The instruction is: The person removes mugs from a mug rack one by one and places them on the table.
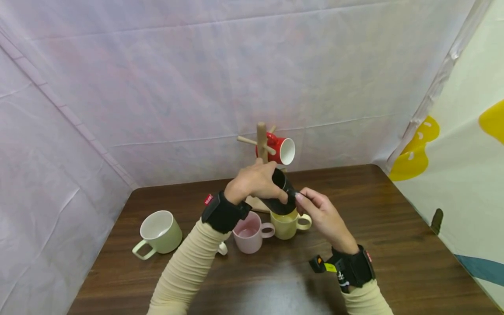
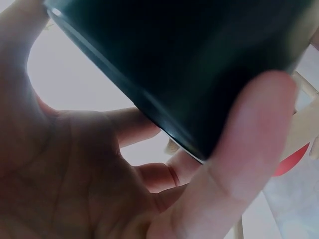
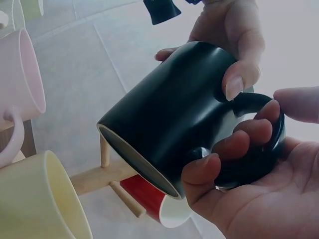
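Both hands meet at a black mug [image 1: 279, 203], held over the front of the wooden mug tree [image 1: 261, 140]. My left hand [image 1: 256, 181] grips its body, with the thumb pressed along the side. In the left wrist view the mug's dark wall [image 2: 164, 64] fills the upper part. My right hand [image 1: 320, 214] holds the handle [image 3: 276, 149], several fingers curled through the loop. In the right wrist view the mug is tilted, a pale-edged end [image 3: 142, 164] toward the lower left. A red mug [image 1: 281, 148] with a white inside hangs on the tree.
Below the black mug stand a yellow mug [image 1: 285, 225] and a pink mug [image 1: 248, 236], handles to the right. A light green mug [image 1: 161, 232] is at the left of the brown table [image 1: 393, 245]. A pale handle [image 1: 222, 249] peeks out beside the left forearm. White cloth [image 1: 197, 87] hangs behind.
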The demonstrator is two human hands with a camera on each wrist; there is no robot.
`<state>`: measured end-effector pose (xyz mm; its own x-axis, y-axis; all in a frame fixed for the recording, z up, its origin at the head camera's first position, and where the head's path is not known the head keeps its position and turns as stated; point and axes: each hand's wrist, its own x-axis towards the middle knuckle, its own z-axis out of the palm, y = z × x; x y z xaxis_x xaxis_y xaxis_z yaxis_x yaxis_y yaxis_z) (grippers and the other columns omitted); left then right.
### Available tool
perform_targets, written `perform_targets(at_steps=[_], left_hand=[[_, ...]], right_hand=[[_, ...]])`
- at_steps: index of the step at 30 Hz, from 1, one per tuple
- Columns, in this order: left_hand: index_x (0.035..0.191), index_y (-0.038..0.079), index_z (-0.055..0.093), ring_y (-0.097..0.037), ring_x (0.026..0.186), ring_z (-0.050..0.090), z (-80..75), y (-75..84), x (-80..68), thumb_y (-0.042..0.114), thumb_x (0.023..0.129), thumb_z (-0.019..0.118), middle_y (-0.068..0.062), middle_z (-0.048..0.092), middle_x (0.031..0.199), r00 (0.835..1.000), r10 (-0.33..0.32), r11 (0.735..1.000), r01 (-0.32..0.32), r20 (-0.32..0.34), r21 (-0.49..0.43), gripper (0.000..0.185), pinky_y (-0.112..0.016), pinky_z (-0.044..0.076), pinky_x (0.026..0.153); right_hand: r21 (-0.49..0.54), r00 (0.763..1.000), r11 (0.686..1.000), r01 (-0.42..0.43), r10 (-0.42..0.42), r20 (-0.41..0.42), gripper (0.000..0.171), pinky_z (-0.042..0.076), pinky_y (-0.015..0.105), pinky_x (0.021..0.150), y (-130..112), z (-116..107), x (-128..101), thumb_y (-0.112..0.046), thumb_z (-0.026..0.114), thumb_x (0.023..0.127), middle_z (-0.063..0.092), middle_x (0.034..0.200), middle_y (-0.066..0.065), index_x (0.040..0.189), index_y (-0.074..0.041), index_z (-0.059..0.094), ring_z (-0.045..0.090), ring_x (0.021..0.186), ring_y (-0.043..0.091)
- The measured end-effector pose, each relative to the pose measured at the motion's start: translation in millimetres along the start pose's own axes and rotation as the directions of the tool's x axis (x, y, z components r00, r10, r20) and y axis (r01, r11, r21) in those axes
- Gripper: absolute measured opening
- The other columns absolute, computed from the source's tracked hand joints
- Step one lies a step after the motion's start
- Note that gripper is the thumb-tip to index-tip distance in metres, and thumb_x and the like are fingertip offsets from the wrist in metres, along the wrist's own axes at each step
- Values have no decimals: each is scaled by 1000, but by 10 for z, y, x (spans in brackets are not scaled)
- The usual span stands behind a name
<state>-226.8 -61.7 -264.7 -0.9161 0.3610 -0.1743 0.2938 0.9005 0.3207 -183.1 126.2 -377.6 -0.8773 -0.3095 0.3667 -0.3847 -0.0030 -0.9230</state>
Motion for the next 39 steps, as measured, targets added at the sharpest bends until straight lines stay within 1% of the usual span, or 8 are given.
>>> perform_targets(at_steps=[5,9,13,19,22,28,32,39], left_hand=[[135,14,49,-24,100,55,4,8,-7,49,71,82,-10,46,124,1000,3,1000,-3,7,-3,80,-40,50,82],[135,14,50,-23,100,55,10,12,-10,49,70,82,-10,46,124,1000,2,1000,-2,4,-5,80,-40,50,83],[130,15,52,-23,98,55,13,18,-9,49,70,82,-9,47,118,1000,11,1000,-11,-12,-3,76,-39,49,81],[125,15,53,-24,98,55,30,30,-9,52,70,80,-8,48,115,999,16,1000,-15,-36,9,71,-40,49,81],[123,16,54,-23,98,55,39,34,-10,53,71,79,-8,48,113,999,16,1000,-16,-42,8,68,-40,49,80],[134,17,48,-21,110,50,58,34,-16,55,75,77,-7,50,117,998,27,998,-29,-55,-48,76,-44,48,85],[140,17,44,-23,117,49,75,39,-26,59,77,76,-8,50,125,998,32,996,-37,-60,-85,82,-48,47,91],[142,15,42,-24,116,52,109,29,-43,63,79,72,-10,50,130,997,40,994,-47,-65,-101,84,-46,48,92]], right_hand=[[-7,1000,1000,-6,6,2,33,40,28,63,-9,-17,-4,-19,48,105,47,77,16,88,9,49,47,72,29],[-3,1000,1000,-17,17,-5,31,40,29,62,-10,-21,-6,-19,49,105,49,76,9,87,7,50,48,71,21],[-2,998,999,-50,50,-36,35,40,30,63,-18,-10,-3,-24,50,105,49,76,10,86,5,50,48,71,18],[-42,990,992,-117,112,-91,44,44,29,67,-30,-7,5,-33,51,104,52,80,17,89,9,50,52,78,31],[-43,986,990,-137,131,-105,47,48,31,71,-32,-13,7,-35,50,104,53,85,18,91,10,49,55,82,31],[80,983,989,-127,136,-120,47,52,28,77,-30,-24,19,-34,49,105,50,84,6,92,11,45,54,84,21],[176,982,978,-107,132,-135,39,51,27,75,-21,-32,27,-30,49,105,45,79,0,86,3,45,49,78,13],[286,982,955,-76,121,-145,31,49,26,76,3,-51,34,-25,50,105,44,79,-2,79,-8,47,49,81,14]])
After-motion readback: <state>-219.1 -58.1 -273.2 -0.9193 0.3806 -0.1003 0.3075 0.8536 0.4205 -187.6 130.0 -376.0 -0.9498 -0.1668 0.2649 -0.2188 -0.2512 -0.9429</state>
